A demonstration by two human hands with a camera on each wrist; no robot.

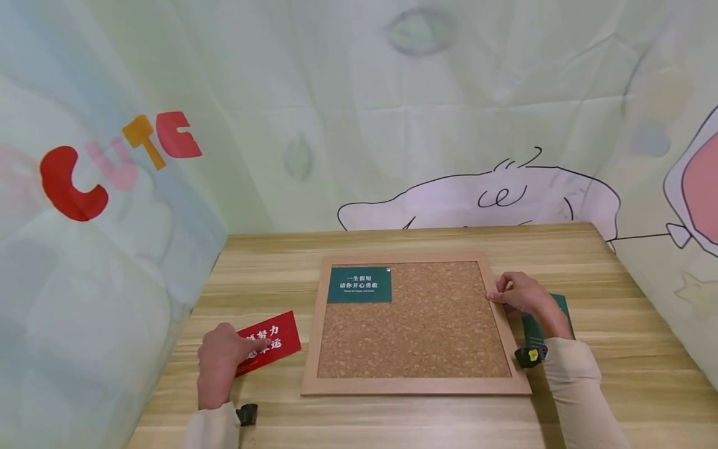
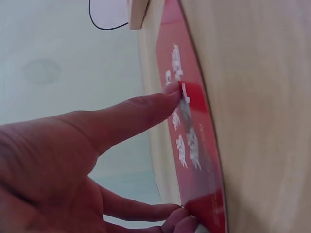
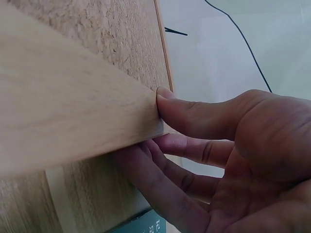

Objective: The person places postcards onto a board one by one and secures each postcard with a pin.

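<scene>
Left hand point(image 1: 221, 355) had the red card point(image 1: 282, 337) pinched — thumb on its face, fingers at the edge — flat or nearly so on the bench point(image 1: 392, 421), nine o'clock from the corkboard point(image 1: 417, 333). Right hand point(image 1: 524, 296) gripped the wooden frame point(image 1: 415, 386) near three o'clock! That card looked light, thin, probably slick and easily creased: edges seemed the safest hold. The corkboard looked stiffer, heavier, best held by its frame.

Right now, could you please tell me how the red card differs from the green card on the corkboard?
The red card is slanted beside the corkboard, while the green card sits nearly square in the corkboard's upper left corner. The left hand holds the red card, while no hand touches the green card. Both bear white lettering.
</scene>
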